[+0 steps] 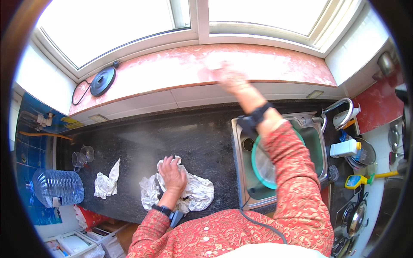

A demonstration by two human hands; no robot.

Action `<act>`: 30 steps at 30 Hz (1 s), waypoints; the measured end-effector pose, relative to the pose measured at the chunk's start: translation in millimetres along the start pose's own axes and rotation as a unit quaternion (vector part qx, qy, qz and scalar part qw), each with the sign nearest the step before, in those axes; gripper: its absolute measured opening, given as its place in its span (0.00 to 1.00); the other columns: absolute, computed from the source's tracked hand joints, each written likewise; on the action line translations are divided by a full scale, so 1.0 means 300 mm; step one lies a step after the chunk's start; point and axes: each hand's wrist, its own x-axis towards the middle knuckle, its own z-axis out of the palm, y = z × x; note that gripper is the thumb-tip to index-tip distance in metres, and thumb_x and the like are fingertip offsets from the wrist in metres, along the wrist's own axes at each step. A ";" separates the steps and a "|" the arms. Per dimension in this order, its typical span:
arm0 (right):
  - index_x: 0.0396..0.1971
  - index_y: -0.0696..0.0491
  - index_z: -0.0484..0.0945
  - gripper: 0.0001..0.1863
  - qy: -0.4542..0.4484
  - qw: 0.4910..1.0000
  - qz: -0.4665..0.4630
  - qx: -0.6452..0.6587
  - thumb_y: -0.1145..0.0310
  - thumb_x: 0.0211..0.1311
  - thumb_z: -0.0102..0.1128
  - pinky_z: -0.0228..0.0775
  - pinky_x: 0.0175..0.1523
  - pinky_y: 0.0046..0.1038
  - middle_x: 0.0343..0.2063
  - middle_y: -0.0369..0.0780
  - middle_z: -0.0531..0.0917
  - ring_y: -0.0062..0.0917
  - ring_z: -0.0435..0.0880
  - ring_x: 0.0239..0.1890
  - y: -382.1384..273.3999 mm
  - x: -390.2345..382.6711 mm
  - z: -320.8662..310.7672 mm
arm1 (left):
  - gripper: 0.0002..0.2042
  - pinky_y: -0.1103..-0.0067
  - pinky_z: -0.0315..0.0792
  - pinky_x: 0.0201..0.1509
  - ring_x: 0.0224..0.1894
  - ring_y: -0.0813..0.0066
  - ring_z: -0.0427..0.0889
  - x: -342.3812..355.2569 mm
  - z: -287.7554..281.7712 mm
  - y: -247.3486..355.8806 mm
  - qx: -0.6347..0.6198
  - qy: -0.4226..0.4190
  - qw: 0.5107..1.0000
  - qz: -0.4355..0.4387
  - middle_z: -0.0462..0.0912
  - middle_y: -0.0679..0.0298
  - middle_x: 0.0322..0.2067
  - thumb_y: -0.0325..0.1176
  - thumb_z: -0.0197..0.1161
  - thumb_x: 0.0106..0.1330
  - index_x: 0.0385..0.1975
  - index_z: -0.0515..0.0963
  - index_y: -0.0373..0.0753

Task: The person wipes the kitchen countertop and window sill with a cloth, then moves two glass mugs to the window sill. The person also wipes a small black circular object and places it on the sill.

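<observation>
My left hand (172, 175) lies on a crumpled white cloth (200, 191) on the black counter, its fingers stretched out and apart. My right hand (231, 78) reaches forward over the pinkish-red windowsill (180, 69). Motion and glare smear its fingers, and I cannot make out whether anything is under or in them. Below my right forearm, a green basin (259, 165) sits in the steel sink (241, 180), partly hidden by the patterned sleeve. A second, smaller white cloth (107, 181) rests on the counter to the left of my left hand.
A black kettle base (103, 81) with its cord stands at the sill's left end. Glass cups (81, 157) and a large clear water bottle (59, 188) are at the counter's left. Right of the sink's curved tap (345, 112) are a white bottle (344, 148) and a yellow bottle (354, 181).
</observation>
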 end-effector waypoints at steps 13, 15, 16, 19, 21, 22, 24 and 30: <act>0.53 0.45 0.79 0.24 -0.056 0.994 0.087 -0.040 0.48 0.66 0.46 0.66 0.65 0.39 0.52 0.43 0.82 0.41 0.76 0.59 0.629 0.092 -0.237 | 0.27 0.50 0.49 0.72 0.69 0.51 0.61 0.077 0.084 0.114 0.199 -0.058 0.977 -0.052 0.69 0.54 0.62 0.42 0.62 0.61 0.58 0.70 0.37; 0.47 0.44 0.84 0.20 -0.061 0.916 0.380 0.109 0.52 0.67 0.47 0.70 0.58 0.39 0.46 0.46 0.84 0.40 0.80 0.51 0.919 -0.011 -0.354 | 0.26 0.51 0.49 0.72 0.69 0.51 0.61 0.084 0.084 0.121 0.200 -0.066 0.976 -0.062 0.69 0.53 0.62 0.42 0.63 0.61 0.58 0.71 0.36; 0.52 0.45 0.81 0.23 -0.077 0.911 0.406 0.003 0.48 0.67 0.47 0.71 0.58 0.40 0.49 0.49 0.82 0.41 0.80 0.53 1.057 -0.082 -0.427 | 0.26 0.51 0.50 0.72 0.69 0.51 0.61 0.090 0.085 0.124 0.206 -0.077 0.973 -0.073 0.69 0.53 0.62 0.42 0.63 0.61 0.57 0.71 0.36; 0.58 0.42 0.76 0.21 -0.045 0.892 0.402 -0.200 0.56 0.67 0.52 0.70 0.60 0.46 0.53 0.49 0.80 0.46 0.80 0.54 1.303 -0.275 -0.577 | 0.26 0.54 0.52 0.71 0.67 0.51 0.63 0.096 0.080 0.137 0.206 -0.068 0.975 -0.057 0.70 0.54 0.61 0.42 0.63 0.60 0.56 0.72 0.36; 0.52 0.43 0.80 0.18 -0.032 0.911 0.375 -0.168 0.56 0.66 0.52 0.73 0.56 0.45 0.50 0.50 0.81 0.46 0.81 0.51 1.279 -0.291 -0.549 | 0.25 0.55 0.55 0.69 0.65 0.53 0.64 0.100 0.076 0.147 0.219 -0.064 0.973 -0.047 0.71 0.55 0.59 0.42 0.64 0.59 0.55 0.72 0.36; 0.50 0.43 0.82 0.17 -0.034 0.913 0.376 -0.157 0.56 0.66 0.52 0.75 0.54 0.45 0.49 0.51 0.82 0.46 0.82 0.49 1.215 -0.279 -0.521 | 0.25 0.55 0.55 0.69 0.65 0.54 0.65 0.103 0.073 0.153 0.219 -0.065 0.973 -0.042 0.72 0.55 0.58 0.42 0.64 0.59 0.54 0.72 0.37; 0.38 0.46 0.86 0.13 -0.071 0.940 0.335 0.010 0.60 0.62 0.53 0.76 0.47 0.44 0.38 0.50 0.85 0.40 0.84 0.44 0.990 -0.193 -0.391 | 0.25 0.55 0.55 0.68 0.64 0.55 0.65 0.111 0.068 0.166 0.227 -0.069 0.971 -0.034 0.72 0.56 0.57 0.42 0.65 0.58 0.53 0.72 0.38; 0.55 0.47 0.76 0.18 -0.097 0.972 -0.209 0.050 0.61 0.67 0.54 0.66 0.63 0.41 0.52 0.46 0.79 0.42 0.75 0.57 0.352 0.104 -0.083 | 0.24 0.55 0.52 0.70 0.64 0.58 0.66 0.120 0.065 0.193 0.243 -0.072 0.966 -0.045 0.73 0.58 0.56 0.42 0.65 0.58 0.54 0.72 0.41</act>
